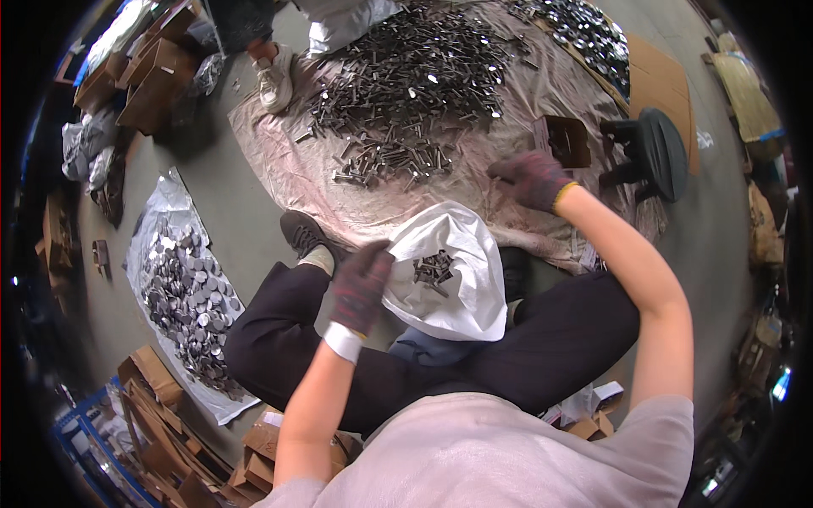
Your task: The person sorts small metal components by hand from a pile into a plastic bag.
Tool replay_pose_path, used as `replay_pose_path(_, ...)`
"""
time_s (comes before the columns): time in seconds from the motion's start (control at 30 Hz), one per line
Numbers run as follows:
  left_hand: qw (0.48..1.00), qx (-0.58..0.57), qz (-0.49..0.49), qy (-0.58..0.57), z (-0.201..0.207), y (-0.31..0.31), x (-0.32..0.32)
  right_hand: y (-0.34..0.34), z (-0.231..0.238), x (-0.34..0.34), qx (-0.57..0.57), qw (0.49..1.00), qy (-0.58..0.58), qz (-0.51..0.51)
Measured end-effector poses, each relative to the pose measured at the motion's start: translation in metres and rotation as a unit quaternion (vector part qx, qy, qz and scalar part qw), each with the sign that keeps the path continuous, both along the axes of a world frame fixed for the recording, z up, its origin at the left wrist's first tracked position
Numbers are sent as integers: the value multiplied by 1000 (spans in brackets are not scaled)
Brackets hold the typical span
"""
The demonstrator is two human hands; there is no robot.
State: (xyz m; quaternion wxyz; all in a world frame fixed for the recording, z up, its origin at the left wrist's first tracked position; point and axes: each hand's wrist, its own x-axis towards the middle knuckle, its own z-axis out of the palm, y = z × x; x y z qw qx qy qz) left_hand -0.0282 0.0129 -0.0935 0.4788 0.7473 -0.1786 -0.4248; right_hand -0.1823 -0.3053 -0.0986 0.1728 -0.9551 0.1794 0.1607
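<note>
A white woven sack (461, 279) lies open between my legs, with a few dark metal pins (434, 268) inside. My left hand (360, 286), in a dark knitted glove, grips the sack's left rim. My right hand (532, 178), gloved too, reaches out over the pale cloth (288, 161) near the edge of a big heap of metal pins (406, 85). Its fingers are curled, and I cannot tell whether they hold any pins.
A small brown cardboard box (566, 140) and a dark round stool (660, 152) stand to the right. Round metal discs (186, 296) lie on a plastic sheet at left, more discs (589, 34) at top right. Another person's shoe (275, 76) rests by the cloth. Cardboard boxes (152, 76) sit at far left.
</note>
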Motion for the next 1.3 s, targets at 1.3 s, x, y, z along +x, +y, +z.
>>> replay_pose_path(1.3, 767, 348, -387, -375, -205, -214, 138, 42, 84, -4, 58, 992, 6, -111)
